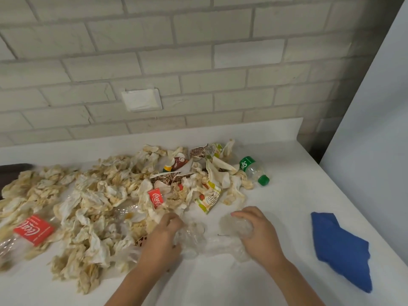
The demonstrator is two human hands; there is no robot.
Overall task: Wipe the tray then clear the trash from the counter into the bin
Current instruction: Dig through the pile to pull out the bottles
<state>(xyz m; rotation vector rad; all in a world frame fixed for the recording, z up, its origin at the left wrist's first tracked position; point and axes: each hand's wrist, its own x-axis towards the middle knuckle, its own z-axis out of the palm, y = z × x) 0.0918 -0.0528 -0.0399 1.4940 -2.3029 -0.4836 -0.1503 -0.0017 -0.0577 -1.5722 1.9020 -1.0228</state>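
Head view: your left hand [164, 234] and right hand [256, 230] both clutch crumpled clear plastic [235, 226]. The trash pile [92, 206] lies across the counter [287, 195], so clearing looks barely begun. No bin shows.

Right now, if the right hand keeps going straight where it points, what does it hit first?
Likely the yellow-green snack wrapper. The right hand, gripping crumpled clear plastic, points up-left toward it. Depth is unclear.

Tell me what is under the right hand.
Under the right hand sits crumpled clear plastic, its fingers curled over it, on the white counter. Whatever the palm covers cannot be seen.
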